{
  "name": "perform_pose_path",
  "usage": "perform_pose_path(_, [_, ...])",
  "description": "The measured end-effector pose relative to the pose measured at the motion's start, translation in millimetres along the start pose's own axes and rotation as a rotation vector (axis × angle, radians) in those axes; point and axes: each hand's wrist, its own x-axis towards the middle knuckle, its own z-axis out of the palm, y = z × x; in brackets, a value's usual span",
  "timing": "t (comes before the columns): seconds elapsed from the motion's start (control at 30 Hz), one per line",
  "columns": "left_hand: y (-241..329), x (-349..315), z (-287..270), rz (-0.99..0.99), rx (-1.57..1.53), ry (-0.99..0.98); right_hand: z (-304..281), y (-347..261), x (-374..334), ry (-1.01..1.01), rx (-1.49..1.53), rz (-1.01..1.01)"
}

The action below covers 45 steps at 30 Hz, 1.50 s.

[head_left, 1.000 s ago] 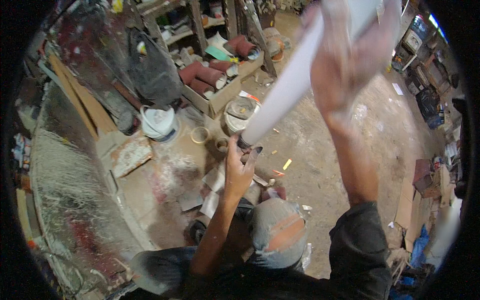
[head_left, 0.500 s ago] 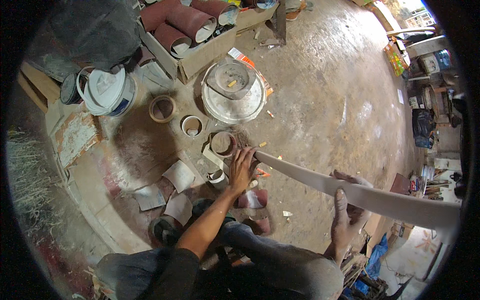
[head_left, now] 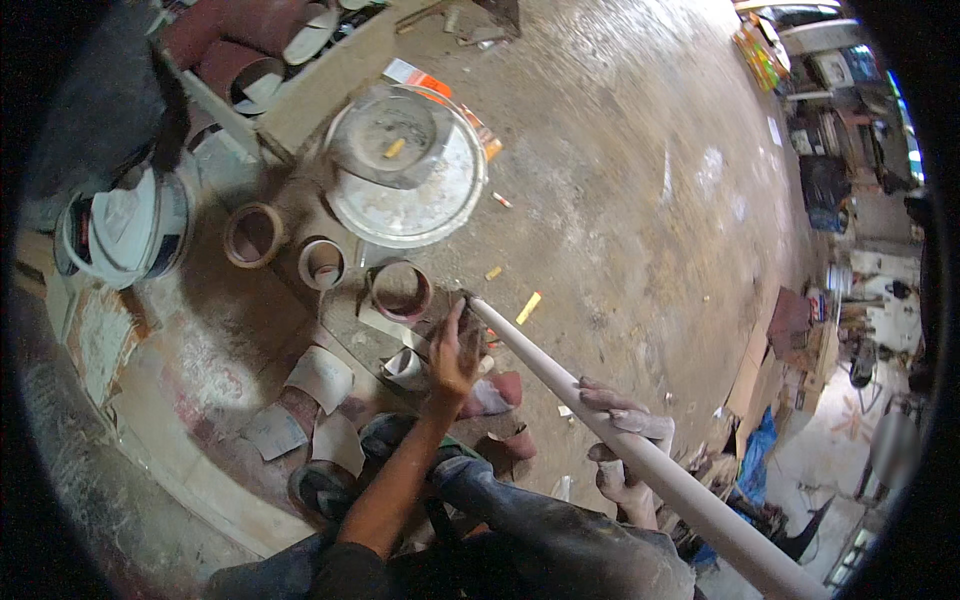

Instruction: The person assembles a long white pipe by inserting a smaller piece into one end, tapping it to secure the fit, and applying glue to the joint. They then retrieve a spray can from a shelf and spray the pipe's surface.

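A long, pale, tapering piece, dusty white and smooth, runs slantwise from the middle of the view to the lower right. My right hand is closed around it about midway, dusty fingers over its upper side and thumb below. At its narrow far end is my left hand, fingers closed on the tip; the side of the fingers turned away is hidden. Beside the left hand stand a reddish sandpaper roll and a small white roll. Reddish sandpaper pieces lie just below it.
A white lidded bucket carries a round dish. Left of it are a tape roll, a smaller roll and another white bucket. A carton holds sandpaper rolls. Curled sheets lie near my feet; clutter lines the right.
The long piece has rolled from its broad face to a narrower side, its near end swinging downward. My right hand has moved down and left with it. My view has also shifted.
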Motion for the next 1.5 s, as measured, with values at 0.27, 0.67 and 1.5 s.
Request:
perform_pose_path(0.27, [2,36,-14,0.298,0.197,-0.102,-5,-7,31,-0.039,0.085,-0.002])
perform_pose_path(0.67, [1,18,2,0.181,0.215,-0.056,25,-25,61,0.495,0.361,-0.231])
perform_pose_path(1.5, [-2,-8,3,-0.060,0.231,0.091,18,13,122,0.261,0.363,-0.160])
